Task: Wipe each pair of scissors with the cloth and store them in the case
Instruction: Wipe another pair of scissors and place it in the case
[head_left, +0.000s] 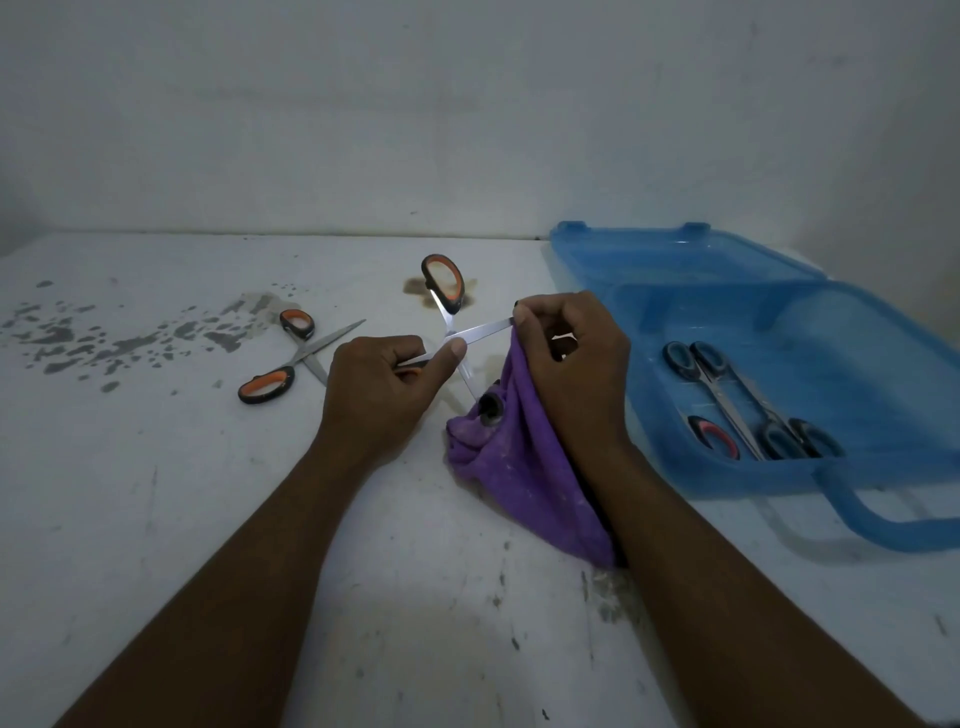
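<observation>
On the stained white worktop (182, 493), furthest left, one pair of orange-and-black-handled steel scissors (291, 358) lies spread open, not yet wiped by my reckoning, so I judge the job part done.

My left hand (379, 389) is curled round the lower handle of a second orange-and-black-handled pair (480, 331). The thumb is laid along the blade beside the pivot. This pair is opened into a cross: its free handle points away from me and its other blade runs down into the cloth.

My right hand (566, 358) pinches the far end of the raised blade between thumb and fingertips, with the crumpled purple cloth (519, 467) gathered in the same grasp and trailing down to the worktop. I cannot tell whether cloth lies between my fingertips and the steel.

To do this wipe well, I want cloth on both flats of the blade. I should draw it from pivot to tip, never towards the edge, while the left hand keeps the handle steady so the blades cannot snap shut on my thumb. The lower blade needs the same pass, then the pivot.

At the right, the translucent blue plastic case (701, 467) lies open just beside my right wrist. Several dark-handled scissors (727, 395) are already in its tray. There looks to be room beside them; I should close the blades before laying this pair in.
</observation>
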